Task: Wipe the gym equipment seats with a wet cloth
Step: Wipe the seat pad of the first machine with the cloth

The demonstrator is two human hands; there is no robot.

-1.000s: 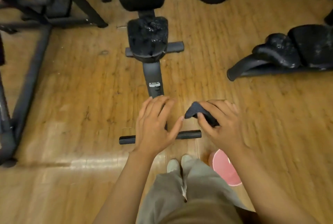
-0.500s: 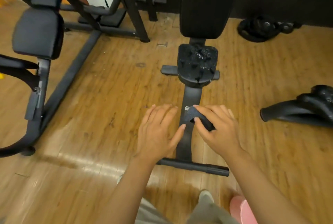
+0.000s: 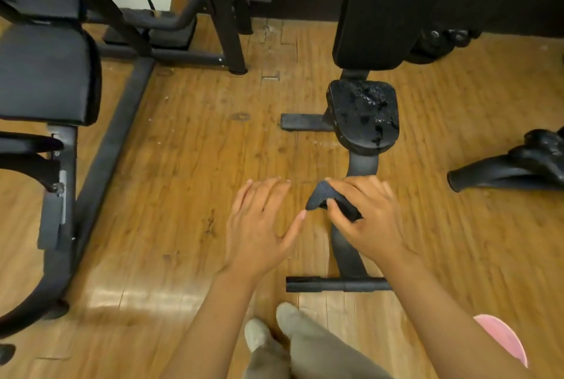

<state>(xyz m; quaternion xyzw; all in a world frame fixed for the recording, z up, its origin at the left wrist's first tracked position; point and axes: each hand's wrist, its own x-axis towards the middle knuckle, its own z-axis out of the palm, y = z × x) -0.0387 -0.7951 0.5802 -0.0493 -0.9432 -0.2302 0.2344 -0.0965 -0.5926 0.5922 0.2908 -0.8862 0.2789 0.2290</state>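
Wooden gym floor (image 3: 171, 183); the wet seat (image 3: 363, 116) beyond her hands looks wiped, left hand (image 3: 259, 226) loose, right hand (image 3: 369, 220) gripping the cloth (image 3: 320, 197), the seat (image 3: 45, 73) far left seemingly dry.

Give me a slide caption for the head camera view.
Right hand grips a dark cloth, left hand open beside it, before a wet bench seat.

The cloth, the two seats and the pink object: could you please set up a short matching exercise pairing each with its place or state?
Things:
1. dark cloth
2. small bench seat
3. large padded seat
4. pink object

Places or states:
A. far left, on a machine frame
B. gripped by the right hand
C. low right, behind the right forearm
D. centre, glistening wet

Pairs: 1-B, 2-D, 3-A, 4-C
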